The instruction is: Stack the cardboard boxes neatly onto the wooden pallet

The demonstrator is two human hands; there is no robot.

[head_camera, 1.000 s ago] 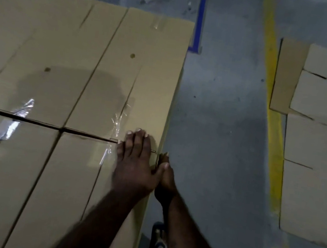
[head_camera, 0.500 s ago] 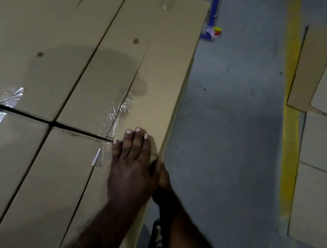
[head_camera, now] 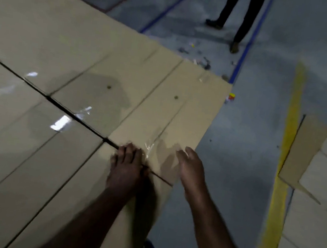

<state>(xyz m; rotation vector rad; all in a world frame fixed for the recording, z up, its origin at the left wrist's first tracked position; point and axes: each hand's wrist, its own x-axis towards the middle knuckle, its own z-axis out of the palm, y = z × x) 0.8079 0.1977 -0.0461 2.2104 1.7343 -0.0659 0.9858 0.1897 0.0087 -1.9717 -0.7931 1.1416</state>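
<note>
At the right-hand edge of the stack, the cardboard boxes (head_camera: 67, 50) sit close together with their tops on one level. The wooden pallet they should rest on is hidden beneath them. A dark seam (head_camera: 74, 115) runs between the near and far boxes, crossed by strips of clear tape (head_camera: 61, 122).

The left hand (head_camera: 125, 167) lies flat on the box tops right at that seam, fingers straight and spread. Its grip takes hold of nothing; it only presses down. The right hand (head_camera: 191, 167) is open too, fingers loosely extended beside the outer edge of the far box. The blur makes it hard to tell whether it touches the cardboard or hovers just off it.

The step in hand looks like squaring up the end boxes. To do it well, I would keep the left palm weighted across the seam so neither top lifts. The flat of the right hand should then push against the side face – not the top flap – until both outer edges run in one straight line. A slow, even push seems wise, since the seam narrows toward the edge and a hard shove could skew a box.

Beyond the stack, the floor (head_camera: 238, 156) carries a yellow line (head_camera: 288, 142), with flattened cardboard (head_camera: 319, 211) past it. Another person's legs (head_camera: 244, 19) stand well apart.
</note>
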